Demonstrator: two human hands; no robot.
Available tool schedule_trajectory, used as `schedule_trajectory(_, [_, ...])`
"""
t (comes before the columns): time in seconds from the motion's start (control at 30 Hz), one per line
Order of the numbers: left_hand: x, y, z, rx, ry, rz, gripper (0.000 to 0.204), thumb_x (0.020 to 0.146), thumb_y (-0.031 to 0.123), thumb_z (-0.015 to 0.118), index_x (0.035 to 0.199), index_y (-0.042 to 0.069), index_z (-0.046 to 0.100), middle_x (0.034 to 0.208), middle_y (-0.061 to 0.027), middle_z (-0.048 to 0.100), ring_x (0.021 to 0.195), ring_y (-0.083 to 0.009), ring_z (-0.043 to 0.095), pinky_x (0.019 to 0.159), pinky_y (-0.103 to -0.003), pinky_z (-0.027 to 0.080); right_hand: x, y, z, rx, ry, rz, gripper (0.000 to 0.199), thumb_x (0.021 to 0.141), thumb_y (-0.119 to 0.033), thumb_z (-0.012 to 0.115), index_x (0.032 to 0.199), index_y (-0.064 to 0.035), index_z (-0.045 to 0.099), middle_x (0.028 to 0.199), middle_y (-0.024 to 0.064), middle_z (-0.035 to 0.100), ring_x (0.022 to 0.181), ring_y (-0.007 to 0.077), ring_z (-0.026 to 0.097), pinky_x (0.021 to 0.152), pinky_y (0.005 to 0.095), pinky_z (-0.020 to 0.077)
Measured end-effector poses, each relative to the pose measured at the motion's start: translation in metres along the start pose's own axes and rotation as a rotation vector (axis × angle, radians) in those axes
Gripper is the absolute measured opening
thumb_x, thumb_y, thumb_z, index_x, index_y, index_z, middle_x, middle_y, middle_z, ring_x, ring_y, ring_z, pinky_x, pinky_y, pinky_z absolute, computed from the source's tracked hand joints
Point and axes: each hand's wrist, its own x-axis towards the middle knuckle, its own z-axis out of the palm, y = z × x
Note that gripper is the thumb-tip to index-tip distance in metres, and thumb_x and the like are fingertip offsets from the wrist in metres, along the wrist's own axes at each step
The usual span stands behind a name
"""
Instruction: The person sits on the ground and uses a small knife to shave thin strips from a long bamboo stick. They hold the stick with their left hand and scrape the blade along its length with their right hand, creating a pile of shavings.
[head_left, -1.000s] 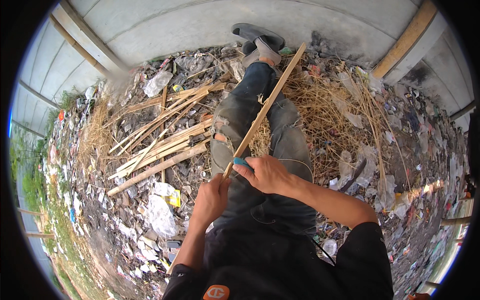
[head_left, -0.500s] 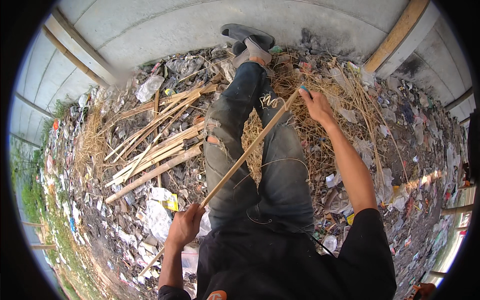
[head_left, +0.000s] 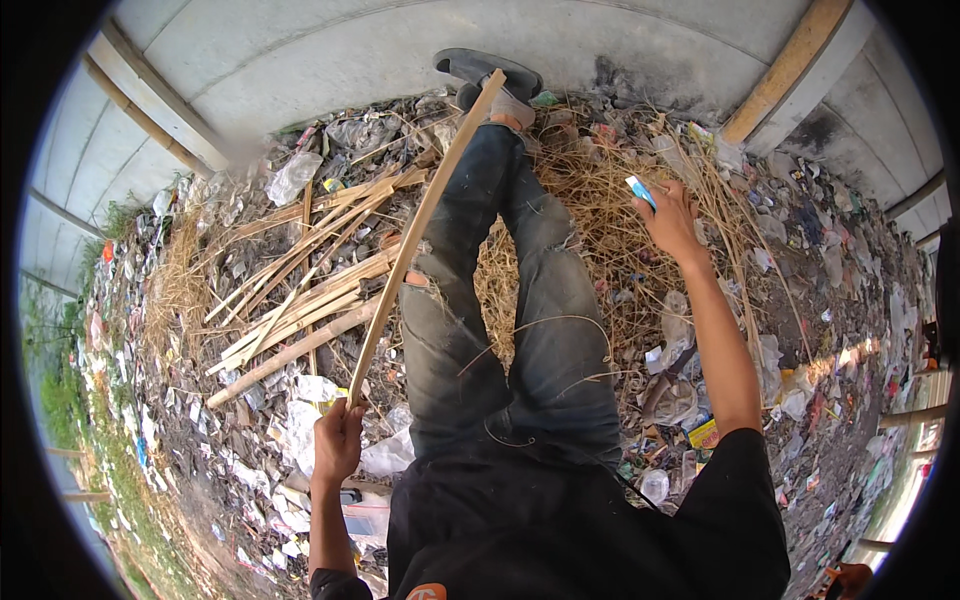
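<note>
Wooden strip, long axis slanting toward upper centre, is gripped low by fingers of the left hand, well left of the blue tool gripped in the right hand.

Grey wall, seamed and marked with dark patches, flanked by posts at left and right. Ground heavily littered with plastic film and pale scraps. Green vegetation at far left. Daylight, with a sunlit patch at right
</note>
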Motion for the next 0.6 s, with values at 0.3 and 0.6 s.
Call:
schedule_trajectory(0.3, [-0.001, 0.001, 0.013, -0.015, -0.052, -0.056, 0.019, 0.107, 0.014, 0.058, 0.111, 0.000, 0.070, 0.060, -0.0007, 0.051, 0.055, -0.0079, 0.045, 0.051, -0.032, 0.037, -0.012, -0.040, -0.020, 0.393, -0.472, 0.171, 0.048, 0.108, -0.035, 0.059, 0.138, 0.0018, 0.054, 0.135, 0.0273, 0.060, 0.111, 0.0399, 0.068, 0.092, 0.0489, 0.0518])
schedule_trajectory(0.6, [0.006, 0.017, 0.017, 0.038, -0.088, -0.059, 0.019, 0.107, 0.016, 0.060, 0.109, 0.000, 0.071, 0.061, -0.0004, 0.049, 0.056, -0.0083, 0.044, 0.052, -0.031, 0.037, -0.021, -0.037, -0.017, 0.883, -0.580, 0.299, 0.052, 0.113, -0.046, 0.046, 0.133, -0.0021, 0.064, 0.135, 0.0231, 0.065, 0.119, 0.0292, 0.067, 0.098, 0.0480, 0.0508])
